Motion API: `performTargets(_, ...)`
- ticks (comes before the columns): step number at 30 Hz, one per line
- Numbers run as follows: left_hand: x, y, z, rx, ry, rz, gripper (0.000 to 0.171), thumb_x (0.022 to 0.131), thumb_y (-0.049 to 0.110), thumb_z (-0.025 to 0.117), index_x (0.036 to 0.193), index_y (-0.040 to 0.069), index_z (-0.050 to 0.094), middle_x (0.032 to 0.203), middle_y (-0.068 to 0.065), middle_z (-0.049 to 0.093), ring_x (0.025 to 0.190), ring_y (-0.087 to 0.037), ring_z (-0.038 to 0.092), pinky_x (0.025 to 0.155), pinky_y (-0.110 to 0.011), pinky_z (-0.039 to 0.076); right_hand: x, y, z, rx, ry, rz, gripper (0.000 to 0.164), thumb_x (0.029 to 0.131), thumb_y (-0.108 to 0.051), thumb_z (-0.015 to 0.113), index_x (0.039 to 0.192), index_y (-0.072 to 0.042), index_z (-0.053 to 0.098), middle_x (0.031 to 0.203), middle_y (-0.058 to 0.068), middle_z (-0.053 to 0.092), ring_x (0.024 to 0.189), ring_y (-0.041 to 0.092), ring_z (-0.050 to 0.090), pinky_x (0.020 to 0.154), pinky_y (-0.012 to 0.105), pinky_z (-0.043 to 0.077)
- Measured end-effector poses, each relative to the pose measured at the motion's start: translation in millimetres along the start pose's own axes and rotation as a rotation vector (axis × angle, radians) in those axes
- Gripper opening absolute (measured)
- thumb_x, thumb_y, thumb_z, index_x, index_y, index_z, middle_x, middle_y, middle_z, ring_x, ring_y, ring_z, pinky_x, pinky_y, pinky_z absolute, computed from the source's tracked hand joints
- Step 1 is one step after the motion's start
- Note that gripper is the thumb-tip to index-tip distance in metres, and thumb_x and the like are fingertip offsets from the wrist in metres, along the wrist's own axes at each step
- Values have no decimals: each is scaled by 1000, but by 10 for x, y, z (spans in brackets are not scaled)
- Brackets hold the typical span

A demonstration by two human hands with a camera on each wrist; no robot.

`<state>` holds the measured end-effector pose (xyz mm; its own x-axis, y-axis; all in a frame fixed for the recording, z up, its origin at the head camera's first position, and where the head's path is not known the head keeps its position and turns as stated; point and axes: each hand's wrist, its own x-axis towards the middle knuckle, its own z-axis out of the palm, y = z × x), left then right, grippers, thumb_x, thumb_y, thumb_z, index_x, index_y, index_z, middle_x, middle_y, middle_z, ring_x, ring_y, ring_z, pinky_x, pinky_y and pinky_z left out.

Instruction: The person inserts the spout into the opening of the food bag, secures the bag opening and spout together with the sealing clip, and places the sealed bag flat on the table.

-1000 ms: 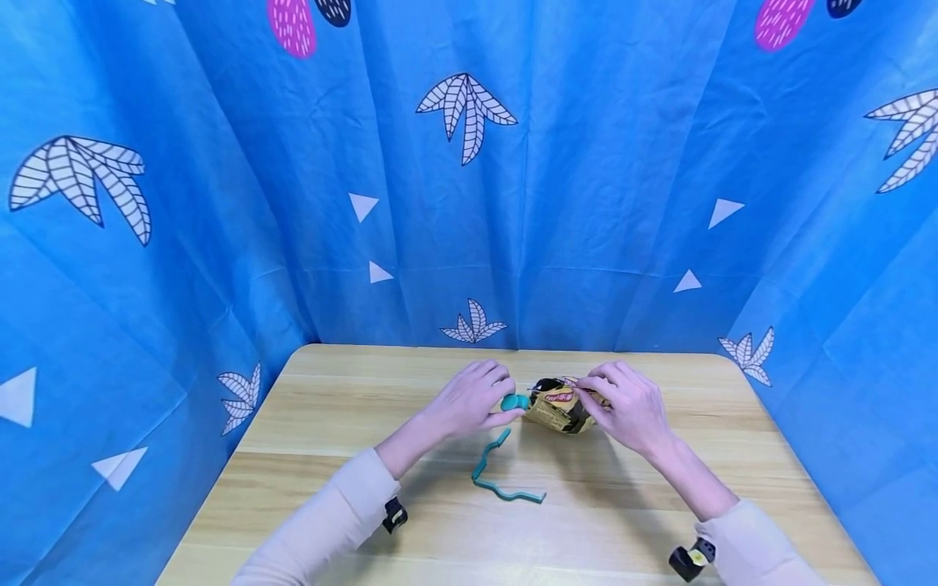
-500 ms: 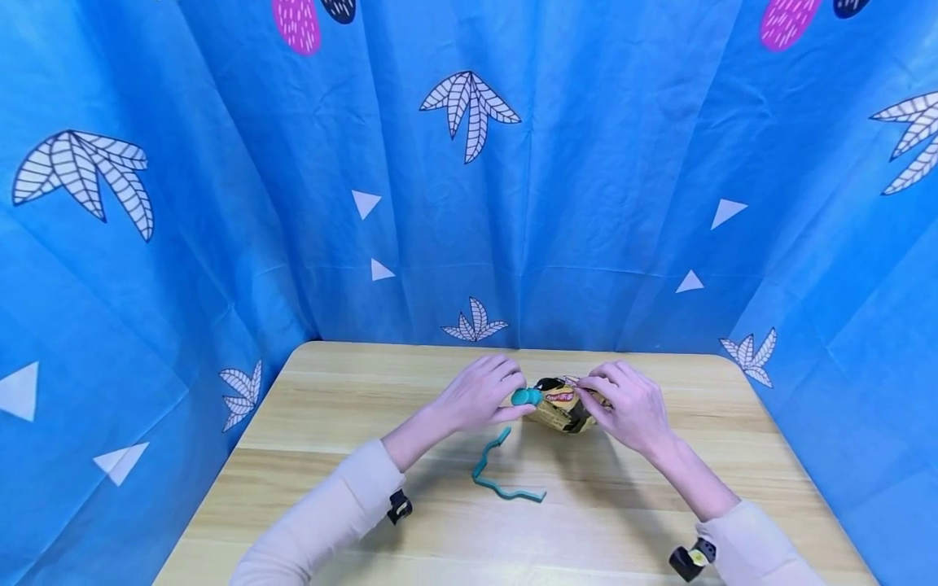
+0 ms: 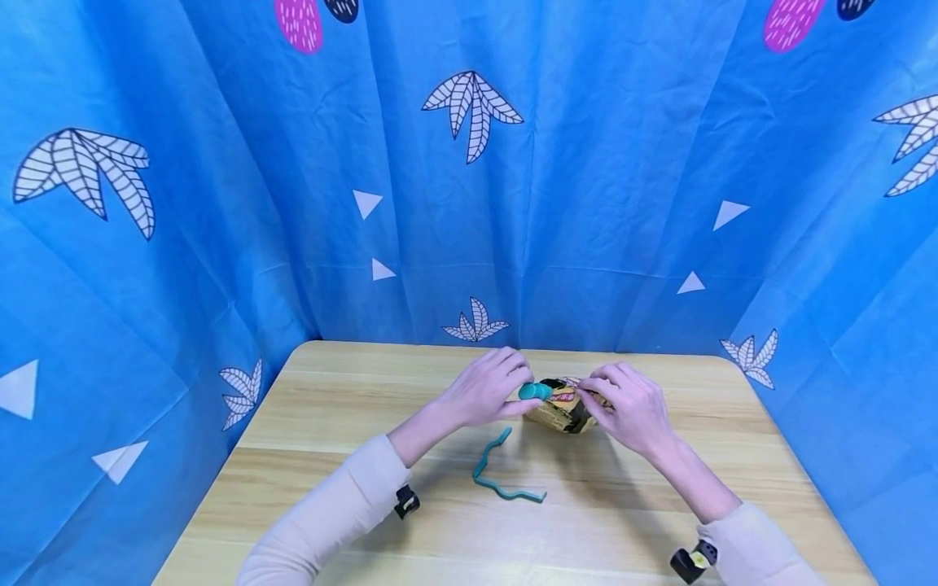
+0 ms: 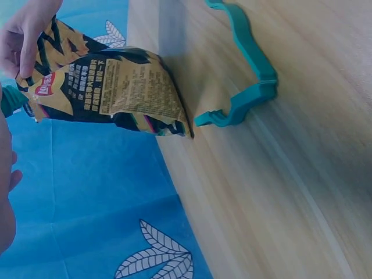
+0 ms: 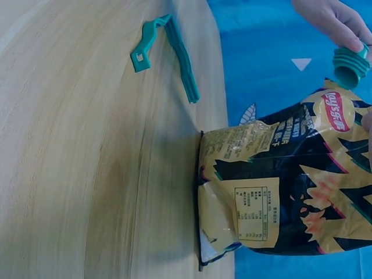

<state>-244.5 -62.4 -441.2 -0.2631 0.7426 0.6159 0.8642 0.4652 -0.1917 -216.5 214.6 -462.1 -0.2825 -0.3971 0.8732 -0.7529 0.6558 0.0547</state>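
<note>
Black-and-gold bag (image 5: 288, 180), contents hidden

— Near the far edge of the desk (image 3: 586, 529)?
— One Lay's chip bag (image 5: 290, 180).
— In teal?
— Two: one ribbed spout (image 5: 351, 65) up by the bag, one bag clip (image 4: 267, 78) farther in from that edge.
— Over the desk?
— One left hand (image 3: 487, 389), one right hand (image 3: 626, 407); two sleeves (image 3: 330, 513), two wrist cameras (image 3: 406, 501).
— Printed past the edges, in the head view?
— Six leaf sprigs (image 3: 478, 122), six white triangles (image 3: 366, 203), two magenta ovals (image 3: 299, 24), two black ovals (image 3: 341, 6).
</note>
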Motion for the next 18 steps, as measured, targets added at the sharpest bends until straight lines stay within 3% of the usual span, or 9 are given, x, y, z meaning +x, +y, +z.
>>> performTargets(18,51,-4,-13,0,-60,-44,30,97,43,74,106,14,69,107,1,68,101,-15,62,85,-25,53,-7,-15,5,2,2,-1,29,102,-34,64,87,-16,80,82,-1,72,70,18,63,53,32,49)
